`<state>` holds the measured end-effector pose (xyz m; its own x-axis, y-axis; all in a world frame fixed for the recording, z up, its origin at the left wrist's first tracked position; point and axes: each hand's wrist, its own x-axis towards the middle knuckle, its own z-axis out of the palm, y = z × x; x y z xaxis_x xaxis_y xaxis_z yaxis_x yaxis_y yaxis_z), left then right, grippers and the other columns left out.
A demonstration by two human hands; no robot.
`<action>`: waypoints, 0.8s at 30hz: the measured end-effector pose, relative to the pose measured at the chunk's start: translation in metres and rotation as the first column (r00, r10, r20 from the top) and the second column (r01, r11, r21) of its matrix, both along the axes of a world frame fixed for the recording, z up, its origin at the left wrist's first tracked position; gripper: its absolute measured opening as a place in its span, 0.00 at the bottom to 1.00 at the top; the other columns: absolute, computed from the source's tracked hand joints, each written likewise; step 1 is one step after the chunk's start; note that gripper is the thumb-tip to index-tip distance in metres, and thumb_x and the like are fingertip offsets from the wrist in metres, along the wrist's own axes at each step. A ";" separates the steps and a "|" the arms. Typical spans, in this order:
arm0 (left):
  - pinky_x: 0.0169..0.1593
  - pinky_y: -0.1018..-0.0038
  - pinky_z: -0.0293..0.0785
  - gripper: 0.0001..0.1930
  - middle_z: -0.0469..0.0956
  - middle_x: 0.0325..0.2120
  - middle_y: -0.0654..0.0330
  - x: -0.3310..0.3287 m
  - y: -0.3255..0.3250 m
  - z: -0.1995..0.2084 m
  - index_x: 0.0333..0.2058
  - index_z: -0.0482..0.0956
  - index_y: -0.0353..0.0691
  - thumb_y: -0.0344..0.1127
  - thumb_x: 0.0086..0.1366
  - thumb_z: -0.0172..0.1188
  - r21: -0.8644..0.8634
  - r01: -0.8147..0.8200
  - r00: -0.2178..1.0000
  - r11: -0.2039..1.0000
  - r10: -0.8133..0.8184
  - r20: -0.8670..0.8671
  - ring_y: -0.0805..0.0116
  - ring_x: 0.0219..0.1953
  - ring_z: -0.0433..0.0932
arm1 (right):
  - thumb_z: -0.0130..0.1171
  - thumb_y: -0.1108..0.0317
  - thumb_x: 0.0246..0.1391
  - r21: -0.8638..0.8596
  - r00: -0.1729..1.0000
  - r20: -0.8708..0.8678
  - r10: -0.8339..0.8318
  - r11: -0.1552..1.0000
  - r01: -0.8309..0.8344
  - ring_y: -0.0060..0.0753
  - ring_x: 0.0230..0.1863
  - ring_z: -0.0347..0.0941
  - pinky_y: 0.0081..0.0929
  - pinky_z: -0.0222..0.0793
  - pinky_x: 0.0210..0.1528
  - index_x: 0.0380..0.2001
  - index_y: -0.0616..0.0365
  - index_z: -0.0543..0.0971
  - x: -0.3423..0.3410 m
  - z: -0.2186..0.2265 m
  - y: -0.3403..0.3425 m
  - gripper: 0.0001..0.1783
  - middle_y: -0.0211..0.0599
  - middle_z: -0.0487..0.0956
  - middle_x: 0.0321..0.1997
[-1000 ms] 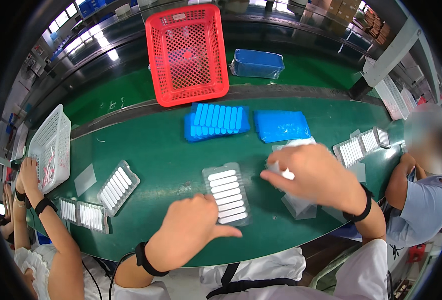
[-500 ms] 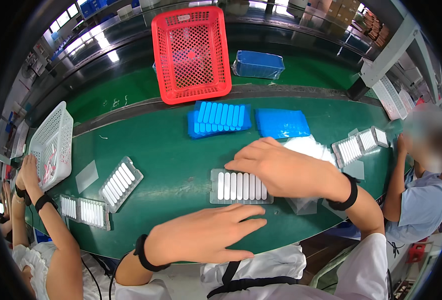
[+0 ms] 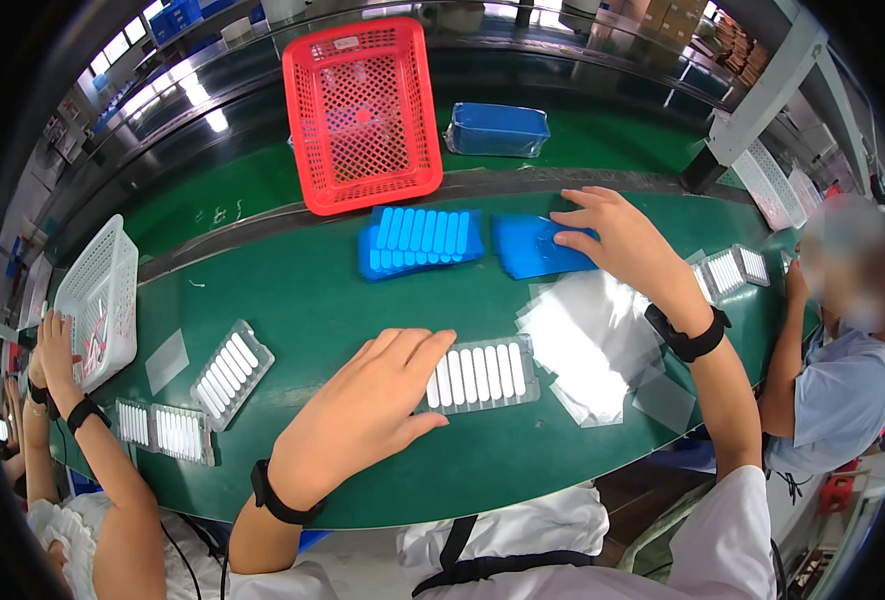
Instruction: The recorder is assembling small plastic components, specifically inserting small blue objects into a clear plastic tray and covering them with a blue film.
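A clear plastic tray (image 3: 479, 374) holding a row of white strips lies on the green table in front of me. My left hand (image 3: 357, 410) grips its left end, thumb by the near edge and fingers by the far edge. My right hand (image 3: 627, 245) is open, fingers spread, over the right part of a stack of plain blue sheets (image 3: 527, 258); whether the fingertips touch it I cannot tell. Left of that stack is a pile of blue sheets with lighter blue strips (image 3: 422, 240). Loose clear film sheets (image 3: 592, 340) lie right of the tray, bright with glare.
A red basket (image 3: 307, 150) stands tilted beyond the blue piles, beside a wrapped blue block (image 3: 500, 130). Other filled trays (image 3: 230, 375) lie to the left, near a white basket (image 3: 127, 300) and a co-worker's hands (image 3: 57, 355). Another person (image 3: 842, 350) sits at the right.
My right hand has left the tray and moved up and right to the plain blue sheets. My left hand has come up onto the tray's left end. The view has shifted slightly.
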<state>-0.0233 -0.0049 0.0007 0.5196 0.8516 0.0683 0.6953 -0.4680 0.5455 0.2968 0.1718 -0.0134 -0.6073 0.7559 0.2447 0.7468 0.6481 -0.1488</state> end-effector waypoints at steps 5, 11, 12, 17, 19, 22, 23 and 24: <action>0.62 0.59 0.74 0.40 0.77 0.56 0.48 0.013 -0.005 0.001 0.66 0.70 0.34 0.40 0.56 0.77 0.036 0.016 1.000 0.999 -0.015 -0.023 0.48 0.58 0.75 | 0.67 0.62 0.60 0.073 1.000 0.011 0.011 0.997 -0.011 0.56 0.66 0.73 0.44 0.70 0.67 0.47 0.58 0.89 -0.005 0.001 -0.001 0.16 0.50 0.82 0.62; 0.61 0.60 0.75 0.42 0.78 0.56 0.48 0.007 0.000 0.003 0.66 0.71 0.35 0.43 0.55 0.79 0.030 0.000 1.000 1.000 -0.001 0.018 0.48 0.57 0.77 | 0.69 0.65 0.57 0.087 0.997 -0.082 0.003 0.996 0.004 0.51 0.61 0.77 0.42 0.74 0.61 0.41 0.59 0.90 -0.004 0.019 -0.005 0.12 0.46 0.84 0.57; 0.61 0.61 0.75 0.43 0.78 0.57 0.48 0.005 -0.001 0.004 0.66 0.72 0.35 0.44 0.55 0.80 0.032 -0.012 1.000 0.999 0.011 0.026 0.49 0.56 0.78 | 0.69 0.66 0.56 0.088 0.990 -0.140 0.021 0.996 -0.008 0.48 0.58 0.79 0.40 0.77 0.58 0.38 0.59 0.90 -0.008 0.026 -0.007 0.10 0.44 0.86 0.54; 0.56 0.64 0.82 0.41 0.79 0.60 0.48 0.003 0.003 0.006 0.66 0.71 0.31 0.32 0.55 0.80 -0.132 -0.132 0.933 0.982 0.168 0.318 0.56 0.56 0.83 | 0.70 0.69 0.53 -0.314 0.975 -0.220 0.014 0.946 -0.084 0.36 0.37 0.82 0.31 0.81 0.46 0.34 0.61 0.86 -0.016 0.074 -0.031 0.07 0.35 0.86 0.35; 0.56 0.65 0.83 0.42 0.78 0.62 0.47 0.007 0.004 0.005 0.68 0.69 0.30 0.25 0.56 0.78 -0.368 -0.129 0.743 0.921 0.336 0.579 0.57 0.59 0.82 | 0.70 0.71 0.55 -0.459 0.880 -0.444 0.166 0.802 -0.383 0.32 0.36 0.83 0.28 0.81 0.42 0.36 0.62 0.85 -0.018 0.087 -0.045 0.07 0.35 0.86 0.35; 0.57 0.66 0.83 0.41 0.77 0.62 0.46 0.012 0.001 0.010 0.70 0.67 0.30 0.22 0.58 0.76 -0.351 -0.126 0.651 0.928 0.344 0.676 0.57 0.60 0.81 | 0.71 0.74 0.53 -0.499 0.837 -0.490 0.244 0.708 -0.499 0.28 0.33 0.85 0.23 0.82 0.38 0.36 0.61 0.85 -0.033 0.096 -0.060 0.07 0.33 0.87 0.34; 0.57 0.67 0.83 0.41 0.77 0.61 0.46 0.013 0.002 0.010 0.70 0.66 0.29 0.21 0.59 0.75 -0.308 -0.110 0.627 0.945 0.306 0.716 0.58 0.60 0.80 | 0.73 0.75 0.51 -0.511 0.813 -0.502 0.296 0.657 -0.555 0.27 0.32 0.85 0.23 0.82 0.38 0.35 0.60 0.86 -0.036 0.097 -0.065 0.08 0.34 0.88 0.35; 0.57 0.67 0.83 0.41 0.77 0.61 0.46 0.014 0.002 0.011 0.70 0.66 0.29 0.21 0.59 0.75 -0.307 -0.108 0.627 0.946 0.304 0.717 0.58 0.60 0.80 | 0.73 0.75 0.51 -0.461 0.763 -0.559 0.325 0.643 -0.612 0.26 0.29 0.86 0.22 0.82 0.35 0.36 0.58 0.87 -0.039 0.093 -0.067 0.08 0.32 0.89 0.33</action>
